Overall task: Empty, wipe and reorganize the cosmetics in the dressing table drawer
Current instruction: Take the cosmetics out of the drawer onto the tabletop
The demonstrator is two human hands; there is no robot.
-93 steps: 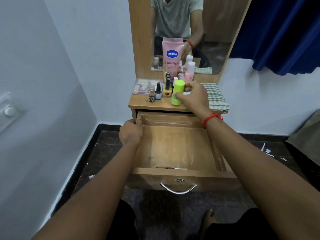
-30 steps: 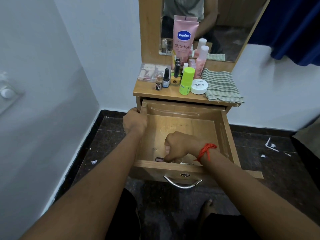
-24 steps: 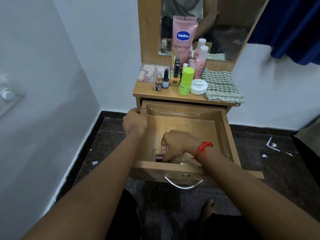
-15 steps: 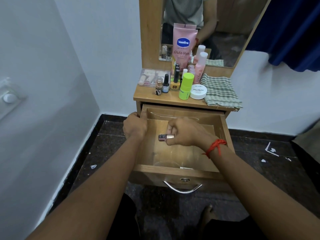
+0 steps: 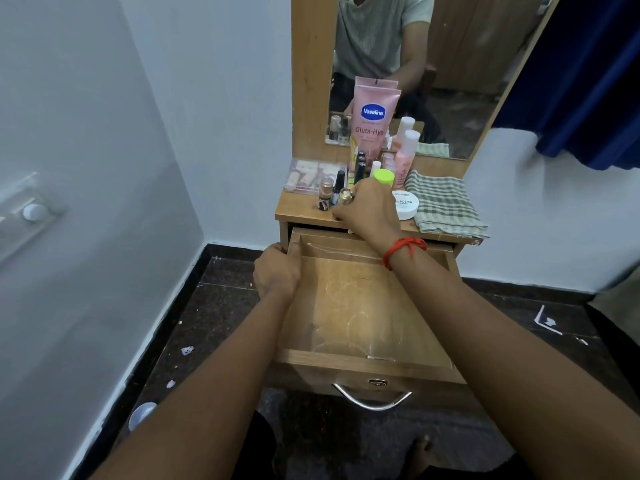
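Note:
The wooden drawer [image 5: 349,360] stands pulled out, its scuffed bottom bare except for a thin small item [image 5: 379,358] by the front wall. My left hand [image 5: 277,271] grips the drawer's left rear corner. My right hand [image 5: 367,211] is over the front of the table top [image 5: 298,211] and pinches a small nail polish bottle [image 5: 344,196] with a shiny cap, beside two other small bottles [image 5: 329,194]. Behind stand a pink Vaseline tube [image 5: 374,116], a green-capped bottle [image 5: 383,175], a pink bottle [image 5: 405,157] and a white round jar [image 5: 405,204].
A folded green checked cloth [image 5: 443,206] lies on the right of the table top. A clear flat case [image 5: 311,176] lies at its back left. The mirror [image 5: 433,64] rises behind. White walls close the left side; a blue curtain [image 5: 588,81] hangs right. Dark floor has scraps.
My right hand picked a small nail polish bottle from the drawer's front, lifted it out and carried it up to the table top. My left hand stayed on the drawer's corner.

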